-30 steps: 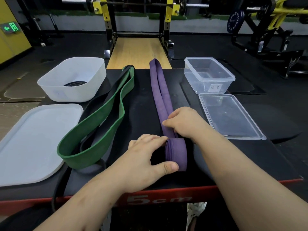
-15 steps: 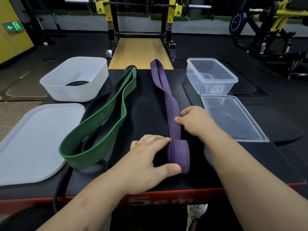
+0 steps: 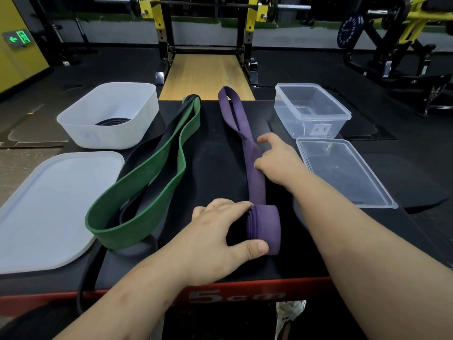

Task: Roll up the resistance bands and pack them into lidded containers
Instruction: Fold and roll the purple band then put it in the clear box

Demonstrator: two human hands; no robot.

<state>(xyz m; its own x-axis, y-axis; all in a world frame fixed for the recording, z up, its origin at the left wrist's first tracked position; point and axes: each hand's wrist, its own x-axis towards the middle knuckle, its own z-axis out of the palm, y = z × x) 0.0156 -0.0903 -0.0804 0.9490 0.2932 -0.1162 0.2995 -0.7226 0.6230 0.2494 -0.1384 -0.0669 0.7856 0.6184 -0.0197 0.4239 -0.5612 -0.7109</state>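
Note:
A purple resistance band [image 3: 241, 126] lies lengthwise on the black platform [image 3: 215, 173], its near end wound into a roll [image 3: 266, 229]. My left hand [image 3: 220, 231] grips that roll from the left side, thumb under its near edge. My right hand [image 3: 277, 158] rests farther up on the flat stretch of the purple band, fingers spread and pressing it from the right. A green band [image 3: 147, 192] and a black band [image 3: 157, 153] lie looped together to the left. A clear container [image 3: 311, 111] with its clear lid [image 3: 343, 173] sits at the right.
A white tub [image 3: 107, 114] at the back left holds a coiled black band [image 3: 112, 121]; its white lid [image 3: 49, 207] lies in front of it. The platform's red front edge [image 3: 245, 293] is near me. A squat rack and gym machines stand beyond.
My right hand has slid away from the roll, farther up along the purple band. The far part of the band has opened into a loop. My left hand stays on the roll.

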